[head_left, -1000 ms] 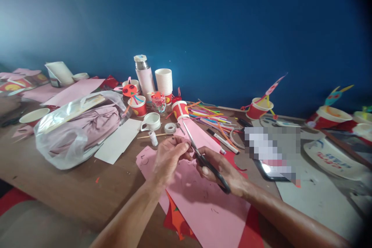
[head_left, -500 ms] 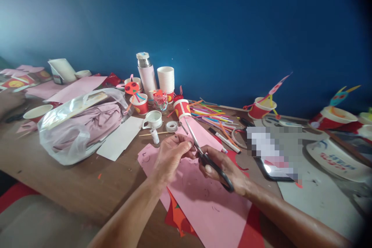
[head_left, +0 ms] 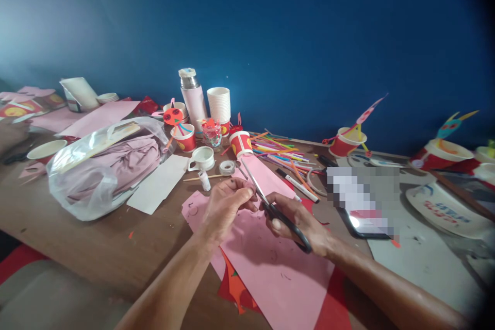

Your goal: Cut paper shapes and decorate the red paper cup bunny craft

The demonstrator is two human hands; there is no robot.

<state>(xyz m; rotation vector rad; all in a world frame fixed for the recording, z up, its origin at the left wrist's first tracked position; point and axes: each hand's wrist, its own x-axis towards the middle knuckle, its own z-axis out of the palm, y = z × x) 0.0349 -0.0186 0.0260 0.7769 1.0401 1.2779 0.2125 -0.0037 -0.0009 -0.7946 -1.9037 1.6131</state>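
Note:
My right hand grips black-handled scissors, their blades slightly apart and pointing up and to the left. Close beside the blades, my left hand is closed in a pinch on a small piece of pink paper, mostly hidden by the fingers. Under both hands lies a large pink paper sheet with small dark pen marks. Red and orange paper scraps stick out from beneath it.
A plastic bag with cloth lies left. Behind my hands are a white mug, tape roll, red paper cup, thermos and coloured pipe cleaners. A phone rests right. Another person's blurred hand is far left.
The view has shifted very slightly, so things sit a little further left. Both hands keep nearly the same pose, with the scissors and paper still held.

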